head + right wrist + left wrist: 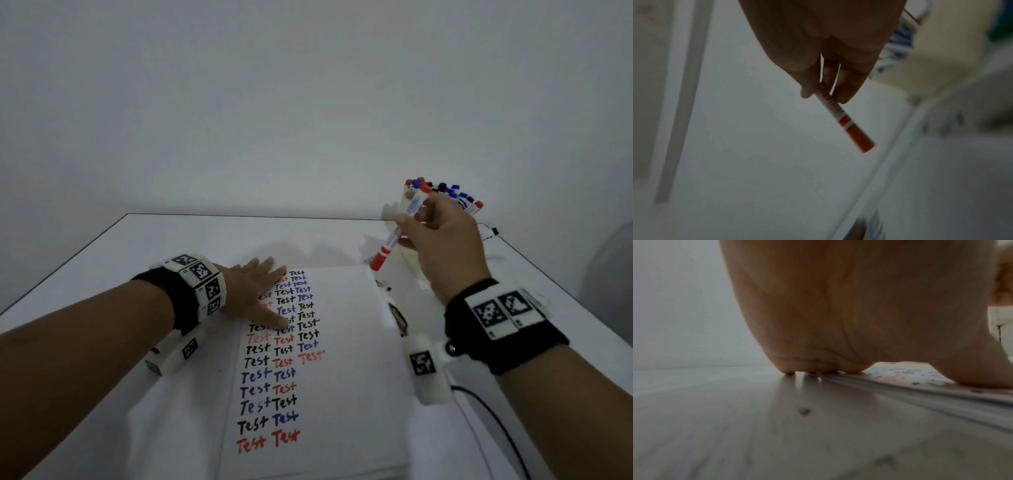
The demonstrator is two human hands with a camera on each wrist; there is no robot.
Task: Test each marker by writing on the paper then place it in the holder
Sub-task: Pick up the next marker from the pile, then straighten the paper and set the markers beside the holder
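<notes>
Right of centre in the head view, a red-capped marker tilts cap-down above the table, pinched between thumb and fingers of the right hand. Just behind that raised hand stands the holder, markers bunched in it. At centre left the left hand lies flat, fingers spread, on the paper covered in columns of "Test". A black cable trails at lower right.
</notes>
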